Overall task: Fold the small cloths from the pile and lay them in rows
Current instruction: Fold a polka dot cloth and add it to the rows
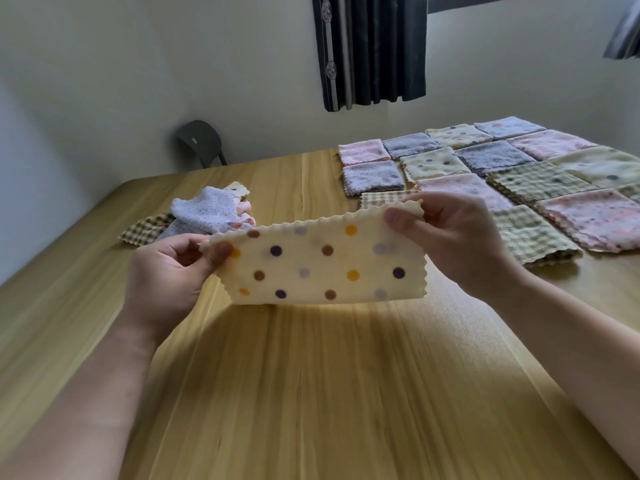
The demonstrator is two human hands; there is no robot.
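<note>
A cream cloth with coloured dots hangs folded in half above the wooden table. My left hand pinches its upper left corner and my right hand pinches its upper right corner. Behind my left hand lies the small pile of loose cloths, with a white speckled one on top and a checked one under it. Folded cloths in rows cover the table's far right: pink, grey, cream dotted and green checked ones.
A dark chair stands beyond the far table edge by the wall. A dark curtain hangs above. Bare wood stretches in front of me and between the pile and the rows.
</note>
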